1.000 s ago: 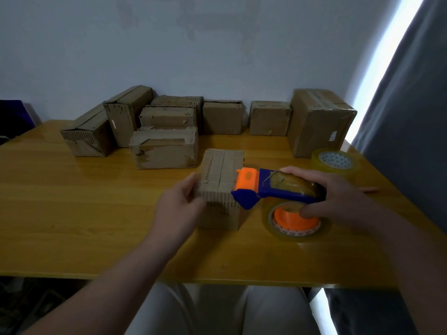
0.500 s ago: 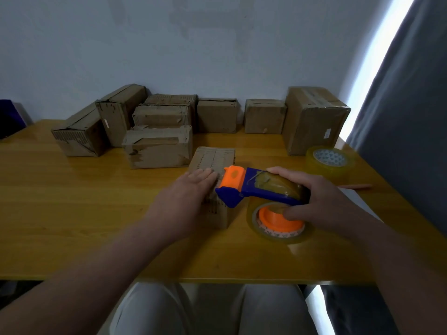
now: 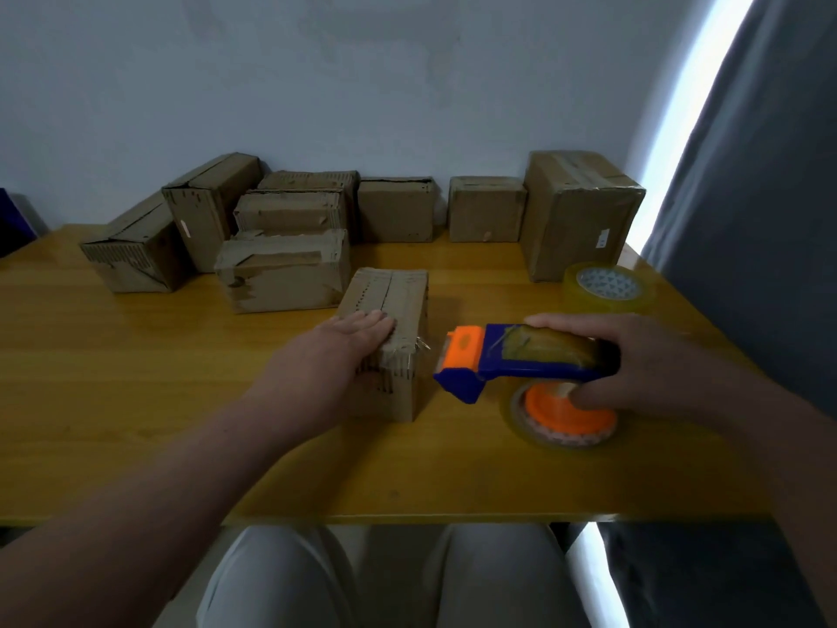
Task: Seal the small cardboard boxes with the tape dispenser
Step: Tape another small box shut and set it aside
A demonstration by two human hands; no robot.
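The small cardboard box [image 3: 398,296] stands near the middle of the wooden table [image 3: 136,401], its long side running away from the person and a seam running down the middle of its top. The left hand [image 3: 348,342] lies flat on the near part of that top, and its fingers [image 3: 376,324] are straight and together, pressing down rather than curling round the edge. The far half of the top is bare.

Just to the right of the box, apart from it, the tape dispenser [image 3: 521,373] hovers low over the table. Its orange head [image 3: 462,353] points at the box's near right corner without touching it. The right hand [image 3: 656,360] grips the blue handle, thumb along the far side and fingers [image 3: 589,398] wrapped underneath against the orange hub. The clear tape roll [image 3: 561,439] on that hub sits below the hand, close to the table.

A spare roll of clear tape [image 3: 609,287] lies flat near the table's right edge, behind the dispenser. Further back, a row of worn cardboard boxes [image 3: 281,274] lines the wall, some stacked or leaning, with a larger box [image 3: 579,210] at the right end.

The table is yellow-brown and glossy. Behind it is a plain pale wall [image 3: 362,83]. A grey curtain [image 3: 770,219] hangs at the right, with a strip of daylight beside it. A dark blue object [image 3: 13,219] shows at the left edge. The person's legs in light trousers [image 3: 281,582] show below the table's near edge.
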